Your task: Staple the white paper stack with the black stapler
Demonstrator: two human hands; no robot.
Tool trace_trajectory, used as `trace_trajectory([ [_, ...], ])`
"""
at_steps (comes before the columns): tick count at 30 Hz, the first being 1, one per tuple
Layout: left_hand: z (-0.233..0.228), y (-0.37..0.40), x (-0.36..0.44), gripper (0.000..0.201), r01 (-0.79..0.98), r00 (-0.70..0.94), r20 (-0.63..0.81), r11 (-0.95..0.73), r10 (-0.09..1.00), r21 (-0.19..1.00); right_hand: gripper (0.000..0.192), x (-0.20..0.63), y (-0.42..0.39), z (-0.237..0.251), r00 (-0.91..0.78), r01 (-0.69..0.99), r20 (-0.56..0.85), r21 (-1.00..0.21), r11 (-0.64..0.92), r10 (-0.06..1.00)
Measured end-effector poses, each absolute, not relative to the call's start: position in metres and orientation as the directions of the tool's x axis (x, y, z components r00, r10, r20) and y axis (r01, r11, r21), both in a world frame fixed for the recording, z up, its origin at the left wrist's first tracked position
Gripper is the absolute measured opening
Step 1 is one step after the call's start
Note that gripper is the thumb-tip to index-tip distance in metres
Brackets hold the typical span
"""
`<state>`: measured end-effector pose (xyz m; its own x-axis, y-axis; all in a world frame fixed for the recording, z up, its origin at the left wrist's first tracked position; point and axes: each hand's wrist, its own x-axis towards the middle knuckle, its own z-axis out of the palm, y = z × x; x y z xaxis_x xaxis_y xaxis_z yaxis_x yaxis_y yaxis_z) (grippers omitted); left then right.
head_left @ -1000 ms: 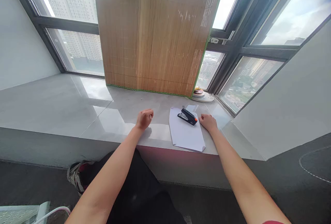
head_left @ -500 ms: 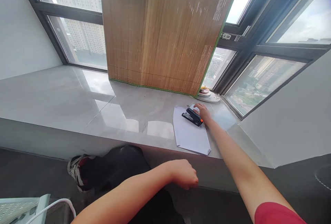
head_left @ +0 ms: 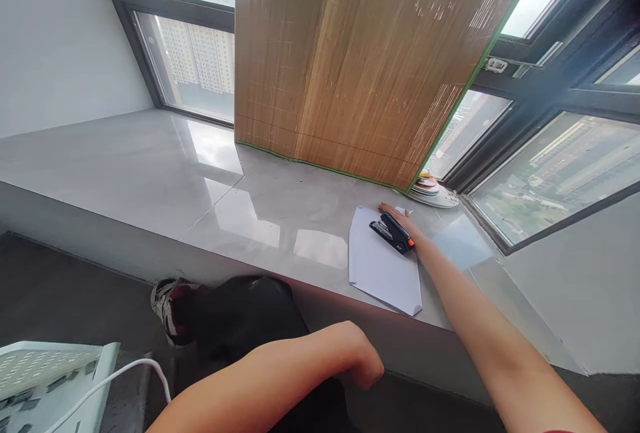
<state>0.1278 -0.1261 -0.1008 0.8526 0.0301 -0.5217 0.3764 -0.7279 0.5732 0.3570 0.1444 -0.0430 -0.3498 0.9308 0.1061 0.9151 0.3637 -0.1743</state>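
Observation:
A black stapler (head_left: pixel 392 233) with an orange part at its rear end lies on several white paper sheets (head_left: pixel 385 276), which have folded corners. Just behind the stapler, my right hand (head_left: pixel 406 221) rests low over the far edge of the paper with its fingers stretched out. The stapler partly hides this hand, and I see nothing held in it. My left hand (head_left: pixel 367 363) hangs bent down at the wrist in front of the sill, apart from the paper. Its fingers are turned out of sight.
The paper lies on a glossy grey window sill (head_left: pixel 280 200). A bamboo blind (head_left: pixel 340 66) hangs down to the sill. Stacked plates (head_left: pixel 435 193) stand in the right corner by the window. At the lower left are a pale perforated rack (head_left: pixel 50 366) and a white cable (head_left: pixel 125 365).
My right hand's curled fingers have stretched out and lowered behind the stapler. My left hand has bent further down at the wrist. The view has shifted, while the stapler stays on the paper.

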Motion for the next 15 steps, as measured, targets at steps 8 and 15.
trace_trajectory([
  [8,-0.084,-0.122,0.125,0.029,0.375,0.755,-0.651,-0.764,-0.077,0.526,0.053,0.2,0.151,-0.018,-0.426,0.897,0.039,-0.116,0.428,0.904],
  [15,-0.109,-0.112,0.132,0.042,0.292,0.775,-0.618,-0.792,-0.133,0.537,0.048,0.051,0.167,-0.011,-0.491,0.843,0.058,-0.222,0.491,0.869],
])
